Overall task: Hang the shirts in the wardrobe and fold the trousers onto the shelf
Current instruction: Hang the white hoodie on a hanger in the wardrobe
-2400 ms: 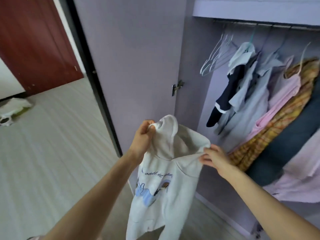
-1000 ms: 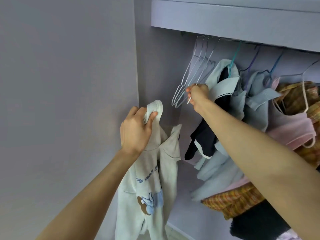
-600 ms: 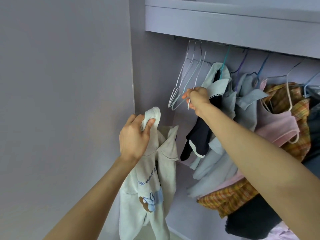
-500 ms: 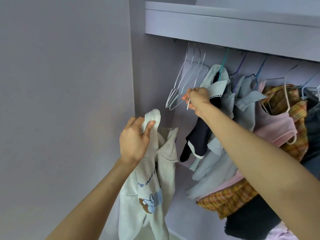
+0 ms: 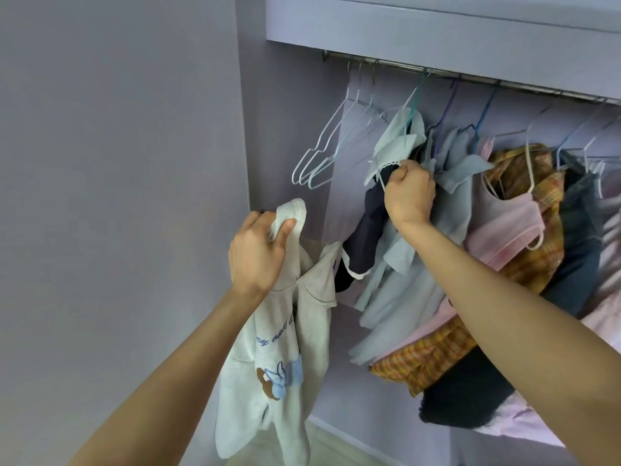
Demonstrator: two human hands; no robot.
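Two hands busy: left hand (image 5: 257, 252) grips the white shirt (image 5: 268, 348), right hand (image 5: 408, 193) fists a wire hanger (image 5: 378, 173); it could snag the neighbouring blue collar (image 5: 396, 142).

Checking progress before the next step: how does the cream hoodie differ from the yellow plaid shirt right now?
The cream hoodie is off the rail, gripped near its hood by the left hand; the yellow plaid shirt hangs on a white wire hanger. The cream hoodie is plain with a small cartoon print and script; the yellow plaid shirt is checked all over. The cream hoodie hangs alone by the wardrobe's side; the yellow plaid shirt is packed among other clothes. Both hang limp.
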